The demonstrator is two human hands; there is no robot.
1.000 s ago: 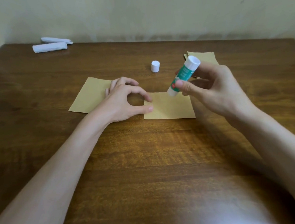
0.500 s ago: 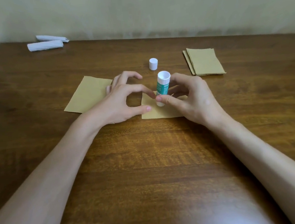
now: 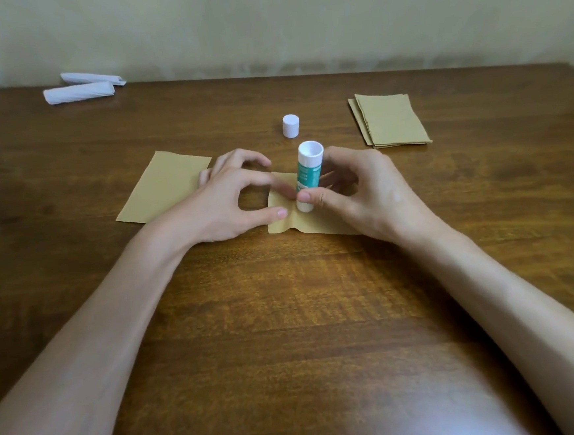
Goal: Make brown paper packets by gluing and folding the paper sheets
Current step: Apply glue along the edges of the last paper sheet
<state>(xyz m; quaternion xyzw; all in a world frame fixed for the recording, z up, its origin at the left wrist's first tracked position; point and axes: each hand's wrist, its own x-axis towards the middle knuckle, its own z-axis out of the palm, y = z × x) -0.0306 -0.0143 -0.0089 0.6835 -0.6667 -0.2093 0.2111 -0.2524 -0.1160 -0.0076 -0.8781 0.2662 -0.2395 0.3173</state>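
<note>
A small brown paper sheet (image 3: 308, 224) lies on the wooden table (image 3: 287, 320) in front of me, its near edge slightly buckled. My right hand (image 3: 362, 194) grips a green and white glue stick (image 3: 307, 178), held upright with its lower end down on the sheet. My left hand (image 3: 229, 201) arches over the sheet's left edge, thumb and fingertips pressing it to the table. The stick's white cap (image 3: 291, 125) stands just behind. A second brown sheet (image 3: 166, 187) lies to the left, partly under my left hand.
A stack of brown paper sheets (image 3: 391, 120) sits at the back right. Two white folded paper pieces (image 3: 79, 87) lie at the far left by the wall. Bare wood stretches between me and the sheet.
My right hand has brought the glue stick from a raised, tilted position on the right down onto the sheet's left part, now upright. My left hand has stayed pressing the sheet.
</note>
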